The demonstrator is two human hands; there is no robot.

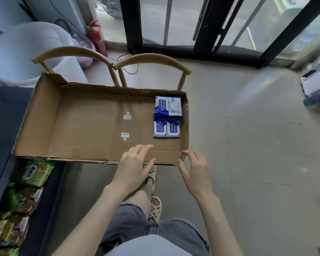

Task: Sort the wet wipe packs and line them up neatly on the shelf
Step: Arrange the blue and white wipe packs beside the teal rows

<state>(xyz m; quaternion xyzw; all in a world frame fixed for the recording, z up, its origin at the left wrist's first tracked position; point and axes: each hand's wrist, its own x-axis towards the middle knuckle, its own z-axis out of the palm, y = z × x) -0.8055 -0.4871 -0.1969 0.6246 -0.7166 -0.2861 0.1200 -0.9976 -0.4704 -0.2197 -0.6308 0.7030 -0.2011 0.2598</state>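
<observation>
A shallow cardboard tray point(78, 126) rests across two wooden chairs. In its far right corner lie several blue and white wet wipe packs point(167, 117), set close together in two rows. My left hand point(135, 163) reaches over the tray's near edge with its fingers relaxed and holds nothing. My right hand point(194, 169) hovers at the tray's near right corner, fingers loosely bent, index fingertip close to the corner; I cannot tell whether it touches the cardboard. Both hands are well short of the packs.
A dark shelf point(2, 174) at the left holds green snack packets point(35, 172). The chair backs point(151, 60) rise behind the tray. A red fire extinguisher point(96, 36) and a white tub point(26, 50) stand near the glass doors. Tiled floor lies to the right.
</observation>
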